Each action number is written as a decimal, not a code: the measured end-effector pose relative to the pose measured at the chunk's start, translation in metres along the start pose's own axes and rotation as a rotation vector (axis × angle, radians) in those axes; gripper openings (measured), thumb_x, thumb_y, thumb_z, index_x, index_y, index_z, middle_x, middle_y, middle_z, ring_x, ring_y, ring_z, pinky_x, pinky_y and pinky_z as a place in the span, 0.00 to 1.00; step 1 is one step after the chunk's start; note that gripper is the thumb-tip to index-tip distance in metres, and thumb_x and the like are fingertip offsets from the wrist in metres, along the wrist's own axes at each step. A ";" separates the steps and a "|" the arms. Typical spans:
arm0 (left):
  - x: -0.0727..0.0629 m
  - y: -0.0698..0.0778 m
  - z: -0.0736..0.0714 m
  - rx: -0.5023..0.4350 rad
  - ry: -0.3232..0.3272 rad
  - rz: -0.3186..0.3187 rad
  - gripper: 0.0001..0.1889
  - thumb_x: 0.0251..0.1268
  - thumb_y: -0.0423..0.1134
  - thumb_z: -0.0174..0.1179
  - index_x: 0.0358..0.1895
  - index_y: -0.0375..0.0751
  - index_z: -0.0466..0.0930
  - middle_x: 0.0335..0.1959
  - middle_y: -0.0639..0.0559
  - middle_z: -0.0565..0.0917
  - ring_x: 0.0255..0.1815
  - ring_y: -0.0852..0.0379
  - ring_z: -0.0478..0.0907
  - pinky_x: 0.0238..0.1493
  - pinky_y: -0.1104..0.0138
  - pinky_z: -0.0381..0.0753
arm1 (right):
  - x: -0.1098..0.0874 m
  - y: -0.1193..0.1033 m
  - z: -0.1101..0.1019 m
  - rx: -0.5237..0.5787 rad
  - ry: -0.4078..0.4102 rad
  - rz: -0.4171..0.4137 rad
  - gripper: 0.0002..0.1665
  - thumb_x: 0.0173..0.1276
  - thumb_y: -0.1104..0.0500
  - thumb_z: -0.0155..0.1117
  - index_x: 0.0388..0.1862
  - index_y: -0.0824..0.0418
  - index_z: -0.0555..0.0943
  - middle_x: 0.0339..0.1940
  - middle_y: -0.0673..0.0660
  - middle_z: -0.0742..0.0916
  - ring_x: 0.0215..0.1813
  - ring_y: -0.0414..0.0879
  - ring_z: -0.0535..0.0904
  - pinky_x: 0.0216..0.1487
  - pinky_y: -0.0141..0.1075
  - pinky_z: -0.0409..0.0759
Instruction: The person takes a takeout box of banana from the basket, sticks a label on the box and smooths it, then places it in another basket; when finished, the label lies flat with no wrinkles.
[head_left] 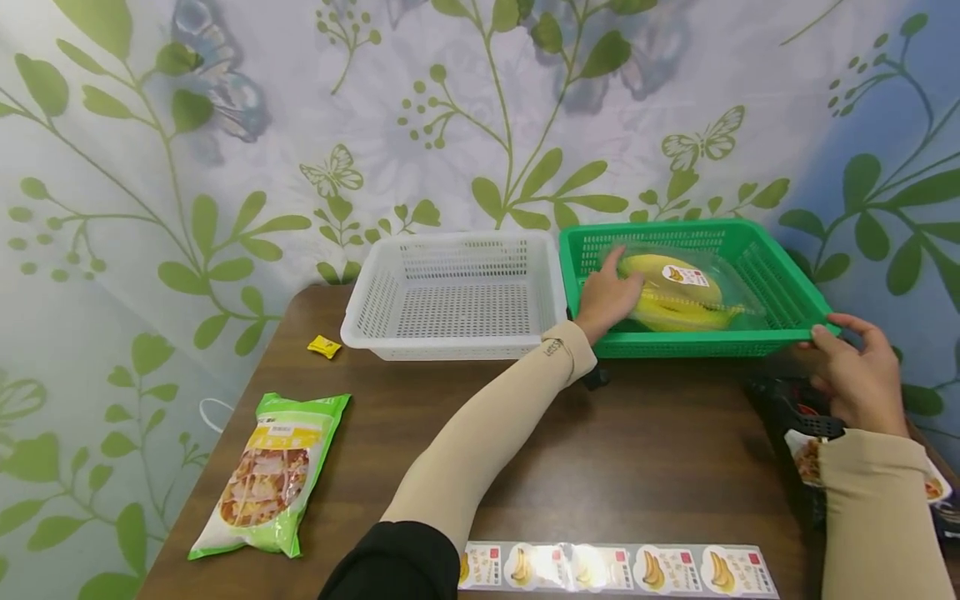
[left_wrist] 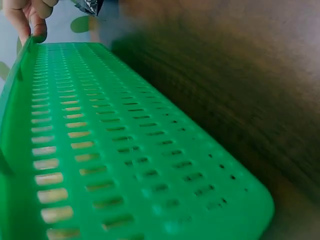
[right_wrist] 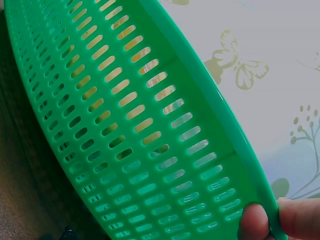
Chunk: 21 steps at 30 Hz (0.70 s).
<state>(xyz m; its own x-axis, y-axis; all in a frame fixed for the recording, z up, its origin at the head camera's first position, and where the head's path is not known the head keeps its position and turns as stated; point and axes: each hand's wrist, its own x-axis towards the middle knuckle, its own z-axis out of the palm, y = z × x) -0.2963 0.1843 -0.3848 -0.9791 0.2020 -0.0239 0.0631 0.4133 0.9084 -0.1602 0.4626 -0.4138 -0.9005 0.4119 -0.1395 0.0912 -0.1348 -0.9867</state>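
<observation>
At the right end of the table a green basket [head_left: 697,337] holds a clear plastic fruit box [head_left: 738,287] with yellow bananas [head_left: 678,315] and a banana label on it. My left hand [head_left: 609,293] reaches over the front rim to the left end of the box, its thumb and index finger spread apart. The other left fingers are hidden. With thumb and fingertips, my right hand [head_left: 862,367] pinches the basket's front right corner. In the right wrist view, the right thumb and a finger [right_wrist: 255,220] stand on either side of the green rim.
A white basket [head_left: 450,342] stands empty beside the green one. On the left lie a small yellow packet [head_left: 323,346] and a green-and-white food bag [head_left: 270,475]. Banana label stickers [head_left: 618,567] line the front. A black food package [head_left: 806,450] lies under my right forearm.
</observation>
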 end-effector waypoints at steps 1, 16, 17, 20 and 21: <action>-0.001 0.000 0.001 0.027 0.001 -0.003 0.32 0.75 0.48 0.52 0.79 0.72 0.58 0.37 0.45 0.81 0.16 0.58 0.59 0.20 0.65 0.65 | 0.000 0.000 0.001 0.001 0.003 0.001 0.18 0.74 0.53 0.66 0.55 0.41 0.69 0.27 0.44 0.87 0.18 0.42 0.74 0.16 0.36 0.69; 0.002 -0.005 0.016 0.210 -0.076 -0.102 0.36 0.77 0.49 0.45 0.82 0.76 0.42 0.79 0.34 0.56 0.19 0.54 0.60 0.21 0.62 0.65 | 0.000 -0.001 0.003 0.020 0.023 0.019 0.18 0.74 0.53 0.65 0.55 0.41 0.68 0.27 0.44 0.88 0.18 0.43 0.74 0.16 0.36 0.69; 0.003 -0.005 0.016 0.210 -0.077 -0.106 0.35 0.77 0.48 0.45 0.82 0.76 0.42 0.79 0.34 0.56 0.17 0.55 0.56 0.20 0.63 0.62 | 0.000 -0.002 0.003 0.017 0.028 0.021 0.18 0.74 0.53 0.65 0.55 0.40 0.68 0.27 0.44 0.87 0.18 0.43 0.73 0.16 0.36 0.68; 0.002 -0.005 0.016 0.218 -0.072 -0.111 0.34 0.78 0.45 0.44 0.81 0.76 0.44 0.78 0.34 0.57 0.15 0.58 0.49 0.17 0.64 0.58 | -0.001 -0.002 0.004 0.021 0.030 0.019 0.18 0.74 0.53 0.65 0.56 0.41 0.69 0.27 0.44 0.87 0.17 0.43 0.72 0.15 0.36 0.68; 0.002 -0.005 0.015 0.219 -0.064 -0.112 0.34 0.78 0.45 0.44 0.81 0.76 0.45 0.78 0.34 0.57 0.15 0.58 0.49 0.17 0.64 0.58 | -0.001 -0.002 0.005 0.017 0.029 0.019 0.18 0.74 0.53 0.65 0.56 0.40 0.69 0.27 0.44 0.87 0.16 0.43 0.71 0.15 0.37 0.68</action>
<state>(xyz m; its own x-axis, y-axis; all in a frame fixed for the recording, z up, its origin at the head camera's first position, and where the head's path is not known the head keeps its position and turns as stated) -0.2953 0.1964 -0.3956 -0.9685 0.1973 -0.1520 0.0024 0.6176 0.7865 -0.1612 0.4582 -0.4110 -0.8860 0.4348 -0.1609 0.1009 -0.1579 -0.9823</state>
